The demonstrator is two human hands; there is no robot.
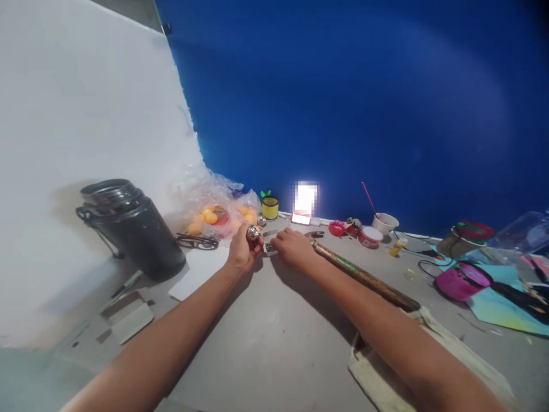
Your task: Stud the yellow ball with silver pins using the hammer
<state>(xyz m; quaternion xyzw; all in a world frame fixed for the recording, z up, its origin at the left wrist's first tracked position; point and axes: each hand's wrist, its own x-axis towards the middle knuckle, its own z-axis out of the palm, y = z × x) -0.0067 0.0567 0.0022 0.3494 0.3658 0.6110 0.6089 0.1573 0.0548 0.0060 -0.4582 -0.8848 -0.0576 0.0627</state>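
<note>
My left hand (243,250) is closed around a small round ball (253,232) with a shiny, studded, metallic-looking surface. Close to its right is a small open box (270,248) filled with tiny shiny pieces, too small to name. My right hand (292,247) reaches over this box with its fingers curled down at the right side. What its fingertips pinch, if anything, is hidden. Just beyond the right hand lies a claw hammer (369,278), its wooden handle slanting toward the right forearm. A second shiny studded ball (261,221) sits behind the left hand.
A black flask (137,234), glasses (197,241) and a plastic bag of orange balls (214,214) stand left. At the back are a yellow pot (270,208), a lit phone (301,218) and a paper cup (385,222). A pink pot (462,281) and cloth bag (454,366) are right.
</note>
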